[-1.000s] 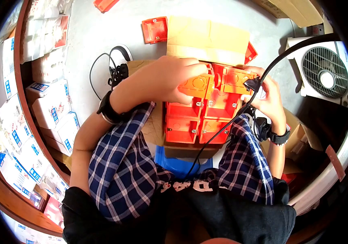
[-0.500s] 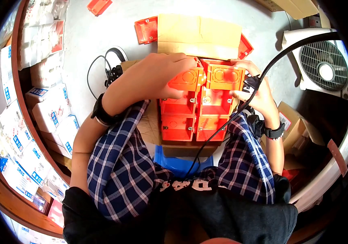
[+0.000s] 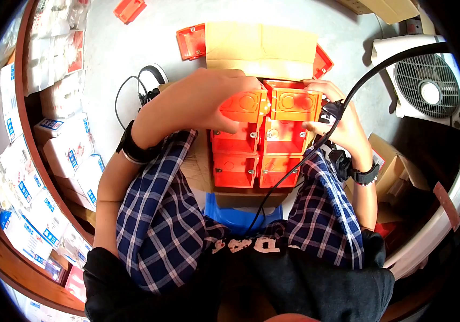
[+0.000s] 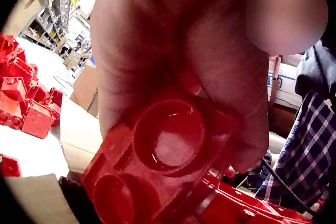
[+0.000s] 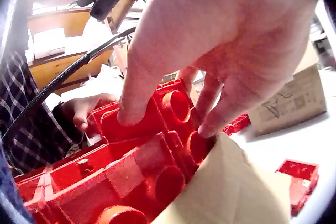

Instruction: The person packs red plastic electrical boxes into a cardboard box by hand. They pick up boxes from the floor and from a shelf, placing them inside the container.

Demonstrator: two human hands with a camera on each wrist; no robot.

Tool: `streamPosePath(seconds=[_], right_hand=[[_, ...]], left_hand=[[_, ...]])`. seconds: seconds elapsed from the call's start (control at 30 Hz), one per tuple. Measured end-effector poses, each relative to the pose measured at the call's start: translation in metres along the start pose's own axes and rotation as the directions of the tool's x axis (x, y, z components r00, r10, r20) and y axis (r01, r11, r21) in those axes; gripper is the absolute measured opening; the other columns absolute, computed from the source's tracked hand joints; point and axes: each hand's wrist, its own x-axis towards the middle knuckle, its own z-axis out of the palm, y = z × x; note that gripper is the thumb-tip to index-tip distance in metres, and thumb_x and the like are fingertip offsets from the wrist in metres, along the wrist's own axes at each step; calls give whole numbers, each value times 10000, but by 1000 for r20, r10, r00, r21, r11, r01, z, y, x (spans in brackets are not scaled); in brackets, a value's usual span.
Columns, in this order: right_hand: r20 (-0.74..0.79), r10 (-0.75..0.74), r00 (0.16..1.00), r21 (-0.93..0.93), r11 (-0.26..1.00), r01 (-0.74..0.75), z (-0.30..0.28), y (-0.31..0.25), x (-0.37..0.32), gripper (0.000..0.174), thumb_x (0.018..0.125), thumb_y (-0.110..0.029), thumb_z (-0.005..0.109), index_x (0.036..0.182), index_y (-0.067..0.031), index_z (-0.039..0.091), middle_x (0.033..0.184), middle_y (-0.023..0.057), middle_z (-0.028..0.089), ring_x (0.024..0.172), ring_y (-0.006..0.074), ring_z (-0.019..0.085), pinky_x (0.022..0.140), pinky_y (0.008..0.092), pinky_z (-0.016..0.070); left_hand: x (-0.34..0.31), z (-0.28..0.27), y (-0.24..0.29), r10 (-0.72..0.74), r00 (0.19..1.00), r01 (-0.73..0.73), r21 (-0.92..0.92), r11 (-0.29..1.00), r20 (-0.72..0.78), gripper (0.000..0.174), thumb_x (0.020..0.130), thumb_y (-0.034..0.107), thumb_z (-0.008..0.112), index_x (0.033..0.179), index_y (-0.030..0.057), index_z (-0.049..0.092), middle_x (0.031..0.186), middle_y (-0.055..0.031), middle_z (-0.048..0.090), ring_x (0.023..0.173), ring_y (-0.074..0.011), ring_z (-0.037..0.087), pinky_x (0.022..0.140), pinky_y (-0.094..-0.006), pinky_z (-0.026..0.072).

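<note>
In the head view my left hand [image 3: 208, 99] grips a red plastic electrical switch box [image 3: 243, 106], thumb on the near side. The left wrist view shows round bosses on that switch box [image 4: 110, 200] below the palm. My right hand [image 3: 345, 126] grips a second switch box [image 3: 295, 105] at its right side. In the right wrist view the thumb [image 5: 134, 103] presses one face and the fingers reach round the far side. Both held boxes stand on edge side by side, at the far end of two rows of switch boxes [image 3: 235, 170] in a cardboard carton [image 3: 262, 51].
Loose red boxes [image 3: 191, 42] lie on the floor beyond the carton, with a heap [image 4: 37, 98] in the left wrist view. A black cable [image 3: 372, 72] crosses before my right hand. A fan [image 3: 426, 80] stands at right; shelves of white cartons [image 3: 69, 155] line the left.
The head view has shifted slightly. The right-hand switch box has straightened from a tilt and lines up beside the left one. Both hands keep their grip, nearly still over the last half second.
</note>
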Motion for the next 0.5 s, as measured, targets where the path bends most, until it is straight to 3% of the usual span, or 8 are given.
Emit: streamPosePath(seconds=[0.07,0.17,0.23,0.3,0.37,0.5], right_hand=[[-11,2,1000,9,1000,-1,0,1,-1,607,642,-132,824,1191,-54,579,1237,148,608,1163,345,583,997,414,464],[-46,12,999,-16,1000,-13,2,3,-2,601,649,-159,825,1189,-56,581,1233,153,611,1161,345,585,996,415,463],[-35,-29,999,-48,998,27,1,3,-2,600,654,-190,827,1186,-55,584,1210,153,617,1131,352,597,975,418,475],[-36,-8,999,-13,1000,8,0,4,-2,609,649,-204,831,1185,-53,584,1197,153,619,1113,356,603,959,419,484],[-35,7,999,24,1000,-7,-1,3,-2,618,644,-218,835,1183,-51,584,1183,154,621,1096,359,609,943,420,492],[-50,17,999,24,1000,-15,1,3,-2,642,624,-241,839,1179,-46,583,1159,152,623,1067,360,617,912,422,504]], left_hand=[[1,3,-1,24,1000,-24,-11,1000,-18,613,657,250,767,1205,47,577,1103,-144,647,962,-329,634,816,-383,522],[-5,16,3,-53,997,52,-20,998,-61,589,657,210,769,1194,59,579,1124,-126,633,986,-323,626,846,-388,514],[-8,24,7,41,978,-20,106,994,-203,596,660,200,781,1202,69,572,1174,-109,598,1052,-311,594,895,-386,498],[-10,25,15,64,979,-39,132,990,-193,632,645,195,802,1220,73,570,1208,-104,573,1112,-311,551,934,-385,482],[-16,25,24,87,970,9,388,921,-229,724,622,209,835,1268,78,535,1252,-113,538,1119,-314,538,965,-385,471],[-30,7,22,-33,976,81,221,972,-216,816,607,218,864,1319,88,487,1295,-121,502,1136,-327,535,973,-397,473]])
